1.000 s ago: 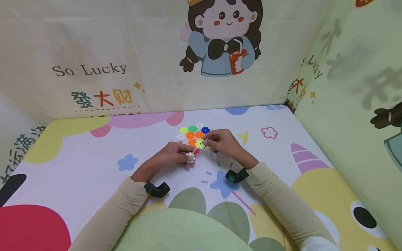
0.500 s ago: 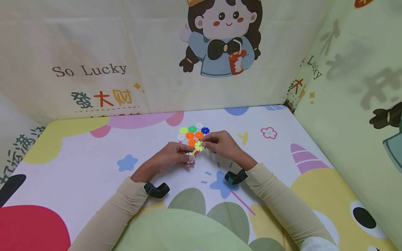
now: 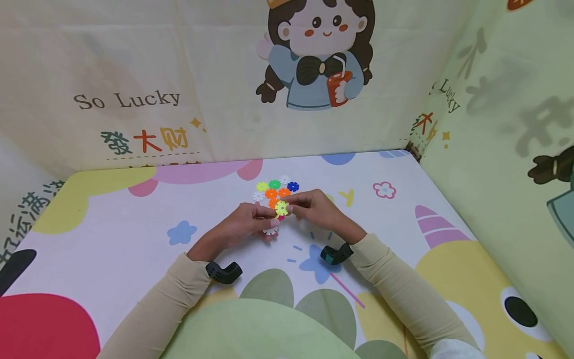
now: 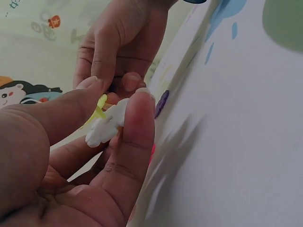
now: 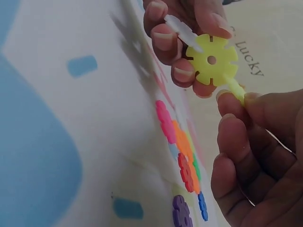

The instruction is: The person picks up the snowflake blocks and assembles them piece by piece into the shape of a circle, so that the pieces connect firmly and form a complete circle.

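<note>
My left hand [image 3: 244, 224] pinches a white notched plastic disc [image 5: 180, 30] between thumb and fingers. Slotted into that disc is a yellow notched disc [image 5: 211, 60], whose flat face shows in the right wrist view. My right hand [image 3: 319, 207] pinches a second yellow disc [image 5: 235, 90], seen edge-on there, with its rim meeting a notch of the first yellow one. From the left wrist, the white disc [image 4: 104, 128] shows between thumb and forefinger, and the right fingers lie just beyond it.
Just behind the hands lie several loose notched discs, among them a green disc [image 3: 274, 184], a blue disc [image 3: 293, 186], an orange disc [image 3: 271, 194] and a pink disc [image 5: 165, 122]. A purple disc [image 5: 181, 213] lies to their right. A printed cloth [image 3: 224, 99] hangs behind the table.
My right hand has moved slightly left and toward me with its yellow disc, closing in on the left hand. The left hand has stayed almost in place.
</note>
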Available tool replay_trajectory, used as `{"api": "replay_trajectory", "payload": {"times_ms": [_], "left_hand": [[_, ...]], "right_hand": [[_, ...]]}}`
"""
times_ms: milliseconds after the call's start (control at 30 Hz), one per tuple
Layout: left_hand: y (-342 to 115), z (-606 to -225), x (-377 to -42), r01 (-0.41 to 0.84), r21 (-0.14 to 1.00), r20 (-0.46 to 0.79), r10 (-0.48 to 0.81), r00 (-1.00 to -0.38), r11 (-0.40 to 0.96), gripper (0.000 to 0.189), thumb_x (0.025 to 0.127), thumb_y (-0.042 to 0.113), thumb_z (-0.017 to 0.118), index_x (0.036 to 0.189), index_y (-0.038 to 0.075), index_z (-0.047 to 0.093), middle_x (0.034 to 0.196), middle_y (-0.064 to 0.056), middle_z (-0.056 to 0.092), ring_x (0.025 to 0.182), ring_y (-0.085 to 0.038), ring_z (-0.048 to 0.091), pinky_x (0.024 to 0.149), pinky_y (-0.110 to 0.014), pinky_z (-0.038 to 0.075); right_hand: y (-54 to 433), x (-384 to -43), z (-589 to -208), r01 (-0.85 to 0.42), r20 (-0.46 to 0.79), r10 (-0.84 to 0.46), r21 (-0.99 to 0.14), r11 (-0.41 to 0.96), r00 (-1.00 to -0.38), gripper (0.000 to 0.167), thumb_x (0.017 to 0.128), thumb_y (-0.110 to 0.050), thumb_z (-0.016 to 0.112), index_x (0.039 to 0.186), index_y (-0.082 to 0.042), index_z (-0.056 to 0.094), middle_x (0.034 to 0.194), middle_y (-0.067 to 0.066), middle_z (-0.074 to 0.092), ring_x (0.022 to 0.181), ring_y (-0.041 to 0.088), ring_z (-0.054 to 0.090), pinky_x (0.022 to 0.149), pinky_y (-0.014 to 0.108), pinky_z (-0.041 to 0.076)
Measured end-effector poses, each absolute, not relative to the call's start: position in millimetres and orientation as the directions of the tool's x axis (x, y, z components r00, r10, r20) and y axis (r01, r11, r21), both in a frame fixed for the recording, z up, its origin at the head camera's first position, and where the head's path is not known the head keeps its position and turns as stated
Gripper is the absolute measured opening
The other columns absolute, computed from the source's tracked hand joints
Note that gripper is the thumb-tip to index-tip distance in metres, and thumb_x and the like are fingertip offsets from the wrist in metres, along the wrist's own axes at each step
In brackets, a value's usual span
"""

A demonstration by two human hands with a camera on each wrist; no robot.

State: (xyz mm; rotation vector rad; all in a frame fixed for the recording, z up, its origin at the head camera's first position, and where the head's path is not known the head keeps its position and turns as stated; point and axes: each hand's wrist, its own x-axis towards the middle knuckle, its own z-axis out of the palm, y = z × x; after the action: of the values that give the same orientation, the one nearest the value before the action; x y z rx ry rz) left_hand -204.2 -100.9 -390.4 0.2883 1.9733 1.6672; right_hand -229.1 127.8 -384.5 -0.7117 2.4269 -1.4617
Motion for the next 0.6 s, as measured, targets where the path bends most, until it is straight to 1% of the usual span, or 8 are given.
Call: {"api": "replay_trajectory", "payload": {"times_ms": [167, 300, 367, 433, 533, 600], "left_hand": [[-100.3, -391.4, -204.4, -0.151, 0.965, -0.240, 0.492, -0.836, 0.215, 0.035, 0.092, 0.009, 0.068, 0.124, -0.005, 0.062, 0.096, -0.016, 0.071, 0.077, -0.028, 0.071, 0.087, -0.032, 0.053], [-100.6, -392.2, -203.9, -0.130, 0.963, -0.236, 0.506, -0.830, 0.235, 0.034, 0.092, 0.009, 0.067, 0.123, -0.003, 0.063, 0.098, -0.015, 0.071, 0.080, -0.028, 0.072, 0.091, -0.032, 0.051], [-102.4, -391.4, -203.3, -0.107, 0.962, -0.227, 0.520, -0.823, 0.252, 0.034, 0.092, 0.009, 0.067, 0.124, -0.004, 0.062, 0.098, -0.015, 0.071, 0.082, -0.028, 0.072, 0.092, -0.032, 0.050], [-104.6, -390.1, -203.0, -0.090, 0.962, -0.219, 0.532, -0.818, 0.257, 0.035, 0.092, 0.009, 0.067, 0.123, -0.005, 0.062, 0.098, -0.015, 0.071, 0.083, -0.029, 0.072, 0.090, -0.032, 0.052], [-107.0, -389.7, -203.5, -0.060, 0.966, -0.197, 0.563, -0.802, 0.252, 0.034, 0.092, 0.008, 0.067, 0.122, -0.007, 0.062, 0.099, -0.016, 0.070, 0.083, -0.030, 0.072, 0.087, -0.034, 0.053], [-107.3, -390.5, -204.2, -0.050, 0.967, -0.191, 0.579, -0.793, 0.251, 0.032, 0.092, 0.010, 0.068, 0.119, -0.006, 0.064, 0.098, -0.015, 0.070, 0.083, -0.029, 0.072, 0.086, -0.033, 0.054]], "right_hand": [[127.4, -229.3, -386.7, -0.268, 0.053, -0.483, -0.882, 0.388, -0.874, 0.026, 0.092, -0.007, 0.067, 0.117, -0.004, 0.070, 0.090, 0.007, 0.074, 0.067, 0.027, 0.062, 0.052, 0.023, 0.041], [126.5, -228.2, -385.8, -0.249, 0.034, -0.477, -0.884, 0.396, -0.878, 0.024, 0.091, -0.008, 0.069, 0.115, -0.005, 0.071, 0.089, 0.005, 0.074, 0.068, 0.027, 0.062, 0.049, 0.023, 0.035], [125.9, -228.4, -384.9, -0.257, 0.034, -0.489, -0.882, 0.396, -0.871, 0.024, 0.091, -0.009, 0.069, 0.115, -0.005, 0.071, 0.088, 0.005, 0.074, 0.067, 0.027, 0.062, 0.048, 0.024, 0.032], [125.1, -229.4, -384.8, -0.268, 0.037, -0.505, -0.880, 0.393, -0.863, 0.024, 0.090, -0.009, 0.069, 0.114, -0.005, 0.071, 0.089, 0.004, 0.074, 0.067, 0.027, 0.062, 0.047, 0.024, 0.030], [124.7, -229.6, -384.6, -0.280, 0.039, -0.516, -0.873, 0.400, -0.856, 0.025, 0.090, -0.008, 0.069, 0.114, -0.004, 0.071, 0.085, 0.004, 0.074, 0.064, 0.027, 0.060, 0.046, 0.024, 0.027], [124.6, -229.1, -385.2, -0.275, 0.032, -0.514, -0.872, 0.406, -0.857, 0.024, 0.090, -0.007, 0.069, 0.114, -0.004, 0.071, 0.085, 0.005, 0.074, 0.063, 0.027, 0.059, 0.046, 0.024, 0.026]]}}
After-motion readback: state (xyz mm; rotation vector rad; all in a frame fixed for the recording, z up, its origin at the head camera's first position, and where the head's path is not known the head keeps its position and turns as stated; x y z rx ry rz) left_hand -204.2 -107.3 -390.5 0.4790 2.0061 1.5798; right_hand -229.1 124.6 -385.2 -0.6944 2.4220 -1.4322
